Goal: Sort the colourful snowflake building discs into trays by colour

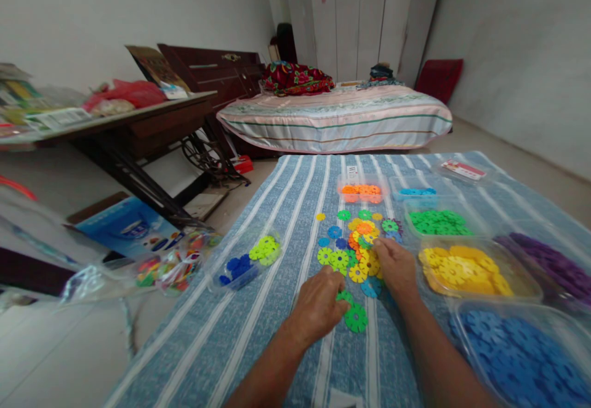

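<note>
A pile of mixed coloured snowflake discs lies on the blue striped cloth. My left hand rests knuckles up at the pile's near edge, fingers curled over green discs. My right hand reaches into the pile with fingers pinched around yellow discs. What each hand grips is partly hidden by the fingers.
Clear trays hold sorted discs: orange, light blue, green, yellow, purple, dark blue. A small tray with blue and lime discs sits left. A bag of discs, a table and a bed stand beyond.
</note>
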Available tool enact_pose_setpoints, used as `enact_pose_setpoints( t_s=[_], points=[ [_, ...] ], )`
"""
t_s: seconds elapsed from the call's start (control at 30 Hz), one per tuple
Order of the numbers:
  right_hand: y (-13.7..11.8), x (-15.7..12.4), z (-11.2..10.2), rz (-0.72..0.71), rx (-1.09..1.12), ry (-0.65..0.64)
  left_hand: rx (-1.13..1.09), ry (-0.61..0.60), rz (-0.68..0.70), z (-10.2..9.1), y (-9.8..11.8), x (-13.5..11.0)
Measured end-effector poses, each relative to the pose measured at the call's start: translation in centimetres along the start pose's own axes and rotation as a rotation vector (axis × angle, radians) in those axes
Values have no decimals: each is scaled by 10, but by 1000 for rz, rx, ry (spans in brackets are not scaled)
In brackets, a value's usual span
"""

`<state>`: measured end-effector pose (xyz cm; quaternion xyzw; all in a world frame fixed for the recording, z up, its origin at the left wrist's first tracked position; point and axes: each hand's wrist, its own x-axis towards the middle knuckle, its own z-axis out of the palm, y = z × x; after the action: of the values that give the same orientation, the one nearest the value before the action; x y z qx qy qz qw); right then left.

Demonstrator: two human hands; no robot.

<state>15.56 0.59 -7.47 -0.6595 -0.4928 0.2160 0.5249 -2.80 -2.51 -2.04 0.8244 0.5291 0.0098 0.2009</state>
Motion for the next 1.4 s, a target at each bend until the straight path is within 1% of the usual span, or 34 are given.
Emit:
enact_pose_setpoints(
  t_s=[0.1, 0.33, 0.43, 0.5, 0.57, 0.7, 0.8, 0.87, 0.93, 1.0, 1.07, 1.17, 1.2, 1.3, 1.33, 1.4],
  points=[
    [1, 1, 1, -4, 3, 0, 20, -3, 2, -1, 2, -1],
    [4, 1, 2, 10, -10, -3, 57, -77, -17, -11, 9, -8],
    [5, 2, 2, 18, -2, -10, 40, -84, -9, -13, 10, -8],
    [5, 2, 2, 16, -9, -10, 23, -69, 1, -14, 9, -7],
    [5, 2, 2, 10, -9, -6, -26, -66, -8, -15, 9, -5],
    [6, 2, 3, 4, 4, 3, -220, -124, -49, -23, 7, 5],
    [7, 1, 4, 20, 15, 8, -347, -68, -13, -29, 9, 19],
    [7, 1, 4, 32, 32, 7, -381, -18, 14, -33, 14, 32],
    [7, 1, 4, 36, 56, 5, -382, 2, 48, -38, 24, 49],
    [7, 2, 4, 25, 99, -1, -366, 9, 100, -43, 40, 67],
    [8, 2, 4, 8, 120, 9, -352, 41, 163, -49, 59, 87],
    [10, 3, 5, 11, 102, 45, -358, 140, 237, -57, 94, 118],
    [11, 3, 6, 9, 99, 44, -384, 167, 250, -59, 106, 128],
    [14, 3, 8, -3, 139, 12, -565, 183, 275, -64, 136, 155],
    [14, 3, 8, -1, 153, 4, -587, 204, 275, -65, 143, 162],
    [15, 4, 8, 8, 161, 7, -532, 244, 283, -68, 148, 170]
  ],
)
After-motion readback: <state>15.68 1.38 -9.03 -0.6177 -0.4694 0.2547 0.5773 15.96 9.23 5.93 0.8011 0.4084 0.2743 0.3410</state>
